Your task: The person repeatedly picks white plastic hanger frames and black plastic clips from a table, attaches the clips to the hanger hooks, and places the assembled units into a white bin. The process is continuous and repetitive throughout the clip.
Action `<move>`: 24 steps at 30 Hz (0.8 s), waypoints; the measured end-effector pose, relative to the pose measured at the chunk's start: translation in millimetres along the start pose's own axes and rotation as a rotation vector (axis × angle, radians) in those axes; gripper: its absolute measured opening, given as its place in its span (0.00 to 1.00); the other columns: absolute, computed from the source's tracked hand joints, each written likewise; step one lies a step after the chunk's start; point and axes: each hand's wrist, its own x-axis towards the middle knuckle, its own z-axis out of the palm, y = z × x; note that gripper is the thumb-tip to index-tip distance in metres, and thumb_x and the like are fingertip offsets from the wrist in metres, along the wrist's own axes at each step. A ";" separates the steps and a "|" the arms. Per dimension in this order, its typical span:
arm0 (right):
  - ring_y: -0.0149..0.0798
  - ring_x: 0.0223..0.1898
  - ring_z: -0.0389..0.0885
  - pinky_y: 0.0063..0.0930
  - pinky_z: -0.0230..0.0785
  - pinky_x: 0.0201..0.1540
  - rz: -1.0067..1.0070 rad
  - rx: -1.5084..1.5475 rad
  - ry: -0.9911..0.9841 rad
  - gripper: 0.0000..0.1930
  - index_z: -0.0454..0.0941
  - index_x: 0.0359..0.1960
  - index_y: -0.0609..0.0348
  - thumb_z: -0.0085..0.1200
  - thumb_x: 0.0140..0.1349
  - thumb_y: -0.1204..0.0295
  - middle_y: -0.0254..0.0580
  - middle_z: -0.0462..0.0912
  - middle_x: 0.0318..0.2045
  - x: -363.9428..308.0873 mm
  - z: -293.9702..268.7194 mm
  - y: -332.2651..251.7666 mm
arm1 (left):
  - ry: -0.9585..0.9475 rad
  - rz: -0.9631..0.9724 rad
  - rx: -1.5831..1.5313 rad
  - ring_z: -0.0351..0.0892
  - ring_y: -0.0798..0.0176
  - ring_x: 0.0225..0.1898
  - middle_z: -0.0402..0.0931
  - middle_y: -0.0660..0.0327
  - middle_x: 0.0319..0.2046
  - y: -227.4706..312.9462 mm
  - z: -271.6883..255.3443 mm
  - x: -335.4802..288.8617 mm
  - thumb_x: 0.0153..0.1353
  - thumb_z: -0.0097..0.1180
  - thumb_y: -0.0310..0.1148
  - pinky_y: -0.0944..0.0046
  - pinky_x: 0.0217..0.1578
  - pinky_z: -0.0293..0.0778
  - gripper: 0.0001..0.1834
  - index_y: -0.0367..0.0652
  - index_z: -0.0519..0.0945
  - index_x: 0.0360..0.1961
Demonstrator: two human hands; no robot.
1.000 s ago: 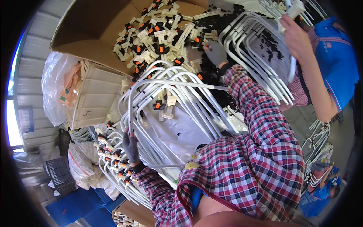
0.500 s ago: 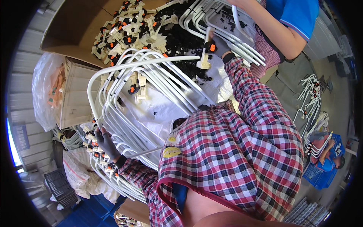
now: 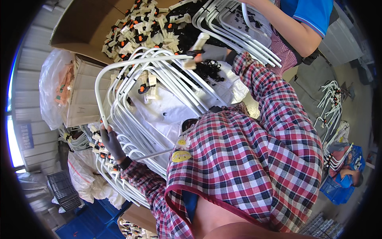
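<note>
My left hand [image 3: 112,144], in a dark grey glove with bare fingertips, is closed round the lower bend of a white U-shaped tube [image 3: 139,62]. One arm of that tube runs right, above a stack of similar white bent tubes [image 3: 175,85]. In my gloved right hand [image 3: 214,53] is a cream plastic clamp [image 3: 201,41] with a black and orange knob, held at the tube's free end. Motion blurs the fingers, and I cannot tell whether the tube has entered the clamp. Another clamp [image 3: 151,91] lies among the stacked tubes.
A cardboard box [image 3: 81,30] stands beside piled clamps [image 3: 141,28] and small black parts [image 3: 211,71]. Across from me a person in a blue sleeve [image 3: 310,16] handles more white tubes [image 3: 238,38]. Clamped tubes [image 3: 115,175] lie below my left hand; a wrapped carton [image 3: 89,91] stands left.
My right hand has moved left with the clamp, bringing it to the tube's free end and tilting it. My left hand keeps its hold on the tube. The whole view has shifted slightly.
</note>
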 end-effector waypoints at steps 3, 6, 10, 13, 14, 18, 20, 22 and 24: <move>0.44 0.39 0.83 0.36 0.74 0.46 0.177 -0.732 -0.010 0.28 0.82 0.43 0.61 0.71 0.46 0.52 0.47 0.84 0.37 21.3 9.1 -41.6 | -0.059 0.030 -0.015 0.62 0.77 0.25 0.70 0.68 0.30 23.5 23.9 10.5 0.70 0.49 0.28 0.75 0.27 0.62 0.25 0.37 0.66 0.67; 0.38 0.34 0.82 0.34 0.72 0.41 -0.129 -0.421 0.149 0.28 0.84 0.41 0.57 0.67 0.50 0.46 0.41 0.84 0.30 51.8 22.3 -102.9 | -0.165 0.124 0.028 0.66 0.74 0.26 0.73 0.65 0.34 62.0 55.5 17.6 0.68 0.52 0.29 0.74 0.32 0.66 0.32 0.37 0.59 0.71; 0.24 0.25 0.73 0.18 0.60 0.26 -0.436 -0.112 -0.166 0.15 0.85 0.35 0.56 0.63 0.58 0.56 0.29 0.81 0.24 82.4 8.7 -214.8 | -0.342 0.292 0.112 0.74 0.71 0.30 0.78 0.61 0.31 114.0 102.7 23.6 0.68 0.54 0.29 0.72 0.34 0.70 0.33 0.37 0.58 0.72; 0.30 0.34 0.80 0.23 0.69 0.36 -0.253 -0.615 -0.539 0.20 0.81 0.38 0.60 0.70 0.50 0.59 0.38 0.83 0.30 81.0 27.6 -276.9 | -0.445 0.226 0.009 0.72 0.76 0.26 0.81 0.63 0.32 140.9 127.1 20.7 0.69 0.54 0.31 0.75 0.24 0.67 0.32 0.41 0.58 0.71; 0.36 0.38 0.81 0.29 0.72 0.40 -0.497 -0.650 -0.610 0.26 0.78 0.45 0.63 0.72 0.48 0.60 0.42 0.84 0.34 78.0 48.1 -283.4 | -0.500 0.249 -0.099 0.72 0.76 0.24 0.80 0.63 0.30 145.6 134.1 24.4 0.68 0.56 0.31 0.75 0.22 0.66 0.30 0.41 0.61 0.68; 0.43 0.50 0.81 0.38 0.73 0.54 -0.634 -0.793 -0.408 0.39 0.68 0.64 0.60 0.70 0.51 0.62 0.46 0.82 0.49 84.2 76.7 -259.1 | -0.561 0.062 -0.116 0.71 0.75 0.21 0.76 0.65 0.27 133.6 144.4 45.2 0.64 0.60 0.30 0.73 0.18 0.64 0.14 0.39 0.74 0.48; 0.36 0.49 0.82 0.32 0.74 0.53 -0.794 -0.421 -0.131 0.27 0.74 0.60 0.60 0.64 0.60 0.66 0.43 0.83 0.47 96.6 40.6 -222.5 | -0.523 0.006 -0.092 0.70 0.76 0.21 0.75 0.66 0.28 110.9 138.6 55.0 0.63 0.61 0.30 0.72 0.18 0.65 0.09 0.38 0.77 0.40; 0.36 0.45 0.84 0.35 0.76 0.53 -0.653 -0.219 0.152 0.17 0.80 0.53 0.59 0.57 0.64 0.67 0.40 0.85 0.45 97.1 -8.8 -173.4 | -0.405 0.010 -0.101 0.67 0.77 0.20 0.75 0.69 0.29 86.4 115.8 51.0 0.62 0.62 0.30 0.73 0.20 0.63 0.13 0.39 0.78 0.47; 0.45 0.39 0.84 0.36 0.76 0.45 -0.441 -0.698 0.507 0.13 0.82 0.40 0.56 0.52 0.67 0.61 0.44 0.86 0.37 91.9 -43.1 -114.8 | -0.273 -0.077 -0.094 0.67 0.76 0.20 0.75 0.68 0.27 62.8 88.8 43.6 0.62 0.64 0.32 0.73 0.20 0.63 0.16 0.40 0.78 0.49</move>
